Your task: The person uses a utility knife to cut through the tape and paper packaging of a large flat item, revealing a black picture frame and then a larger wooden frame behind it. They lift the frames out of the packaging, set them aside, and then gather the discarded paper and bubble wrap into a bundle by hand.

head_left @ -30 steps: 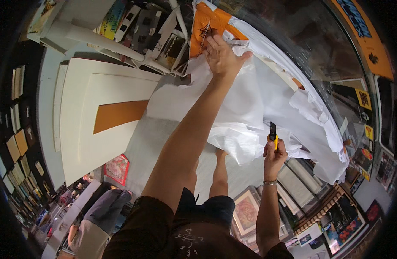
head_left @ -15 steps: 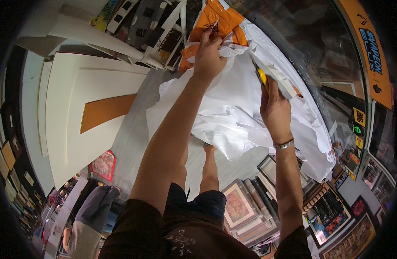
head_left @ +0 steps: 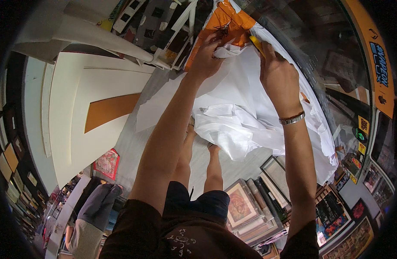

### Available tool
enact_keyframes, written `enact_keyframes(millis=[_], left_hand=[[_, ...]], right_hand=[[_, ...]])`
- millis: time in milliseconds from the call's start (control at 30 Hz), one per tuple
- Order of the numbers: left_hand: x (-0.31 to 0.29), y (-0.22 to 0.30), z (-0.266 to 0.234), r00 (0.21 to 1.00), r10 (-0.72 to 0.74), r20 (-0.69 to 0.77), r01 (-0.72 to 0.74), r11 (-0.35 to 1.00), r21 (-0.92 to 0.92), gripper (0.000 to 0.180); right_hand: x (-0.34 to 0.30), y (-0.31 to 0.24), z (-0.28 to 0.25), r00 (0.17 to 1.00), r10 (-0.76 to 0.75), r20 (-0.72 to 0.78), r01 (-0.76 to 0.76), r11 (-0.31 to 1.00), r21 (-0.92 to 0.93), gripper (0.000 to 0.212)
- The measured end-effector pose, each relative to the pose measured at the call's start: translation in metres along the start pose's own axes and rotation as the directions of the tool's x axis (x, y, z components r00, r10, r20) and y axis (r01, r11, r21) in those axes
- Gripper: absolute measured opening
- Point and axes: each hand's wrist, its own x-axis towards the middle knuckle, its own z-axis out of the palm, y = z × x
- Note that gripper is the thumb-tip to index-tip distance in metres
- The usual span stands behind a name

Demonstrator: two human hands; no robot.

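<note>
A large crumpled white wrapping sheet spreads out before me. At its far end lies orange plastic wrapping with dark scribble-like strands on it. My left hand is closed at the border of the two, its fingertips pinching the wrapping's edge. In my right hand is a yellow utility knife, gripped with its front end against the orange wrapping's right side. The blade itself cannot be made out.
White boards lean at the left, with a brown strip on them. A glass pane rises along the right. Framed pictures stand near my legs. Another person is at the lower left.
My right hand has moved away from me with the knife, up to the orange wrapping. My left hand stays near the same edge. The white sheet's left part has spread further left.
</note>
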Motion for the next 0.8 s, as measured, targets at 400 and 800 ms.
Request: enact_keyframes(millis=[400, 800], left_hand=[[0.002, 0.001, -0.022, 0.991, -0.092, 0.100, 0.100, 0.993, -0.071, 0.043], [-0.011, -0.015, -0.023, 0.930, -0.320, 0.179, 0.356, 0.904, -0.236, 0.040]], right_hand=[[-0.011, -0.010, -0.080, 0.987, -0.021, 0.157, 0.042, 0.990, -0.134, 0.012], [-0.001, -0.013, -0.080, 0.979, -0.011, 0.201, 0.020, 0.999, -0.043, 0.014]])
